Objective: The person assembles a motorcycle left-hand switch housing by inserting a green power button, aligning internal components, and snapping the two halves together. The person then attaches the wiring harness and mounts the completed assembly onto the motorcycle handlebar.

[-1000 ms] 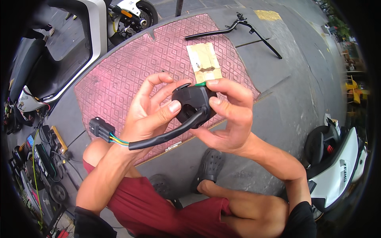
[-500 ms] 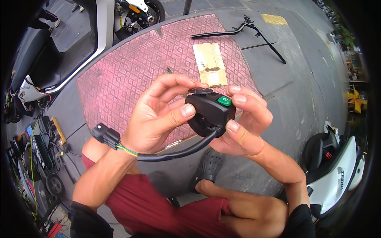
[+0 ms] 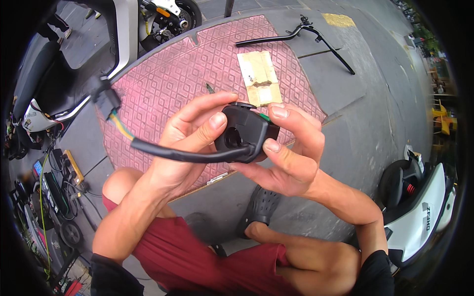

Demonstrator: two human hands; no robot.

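Observation:
Between my two hands is a black handlebar switch housing [image 3: 248, 129] with a round opening in its side. A sliver of its green button [image 3: 265, 117] shows beside my right index finger. My left hand [image 3: 190, 130] grips the housing's left end, thumb on the side face and fingers along the top. On the other end, my right hand [image 3: 291, 148] pinches with thumb and index finger. A thick black cable [image 3: 182, 154] leaves the housing and passes over my left wrist. Yellow wires lead from it into a black connector [image 3: 105, 98], blurred by motion.
Beyond my hands lies a pink patterned mat [image 3: 163, 84] with a flattened cardboard piece [image 3: 259, 74]. A black handlebar [image 3: 306, 24] rests at the far right. Scooters stand at the far left and right, the right one with a white panel [image 3: 417, 217]. Tools and cables [image 3: 54, 182] crowd the left.
The switch housing has turned and shifted slightly left, so its round opening shows more and the green button less. Its connector has swung up and left, away from my left wrist.

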